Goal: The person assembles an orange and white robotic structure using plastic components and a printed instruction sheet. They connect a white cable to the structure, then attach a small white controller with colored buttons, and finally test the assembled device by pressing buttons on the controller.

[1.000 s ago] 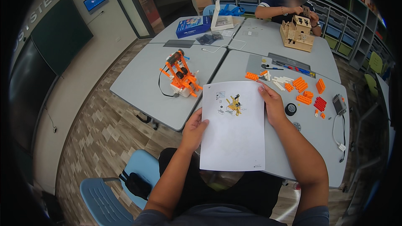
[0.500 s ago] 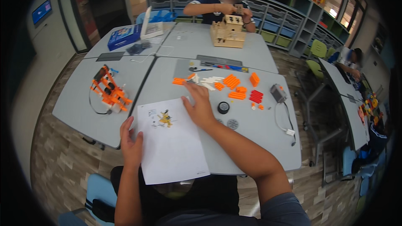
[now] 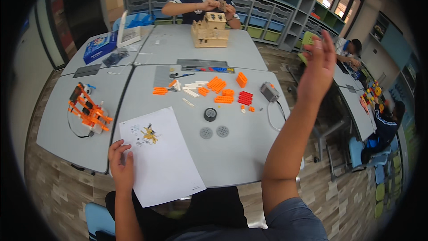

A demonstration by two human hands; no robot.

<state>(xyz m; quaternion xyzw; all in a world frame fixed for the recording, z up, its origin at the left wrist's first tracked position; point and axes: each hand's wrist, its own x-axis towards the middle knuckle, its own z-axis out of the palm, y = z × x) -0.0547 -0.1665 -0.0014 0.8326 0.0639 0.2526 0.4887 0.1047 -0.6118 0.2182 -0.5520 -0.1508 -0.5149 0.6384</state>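
A white sheet of paper (image 3: 169, 165) with a small printed picture of a yellow model lies at the table's near edge, its lower end hanging over. My left hand (image 3: 120, 167) rests at the sheet's left edge, fingers loosely bent and apart from the thumb. Raised high on the right, my right hand (image 3: 317, 69) is empty, its fingers stretched upward. Beyond the paper lie orange building bricks (image 3: 217, 84), white beams (image 3: 191, 92), red bricks (image 3: 245, 97), a black wheel (image 3: 210, 114) and two grey discs (image 3: 206, 133). A grey battery box (image 3: 269, 92) with a cable sits near my right forearm.
An orange brick model (image 3: 91, 114) with a cable stands on the left table. Across from me a person handles pieces above a wooden model house (image 3: 210, 33). A blue box (image 3: 100, 46) lies at the far left. Other people sit at a table on the right.
My right hand has swung up and right, away from the bricks and paper. The view has turned rightward. My left hand remains at the sheet's left edge.
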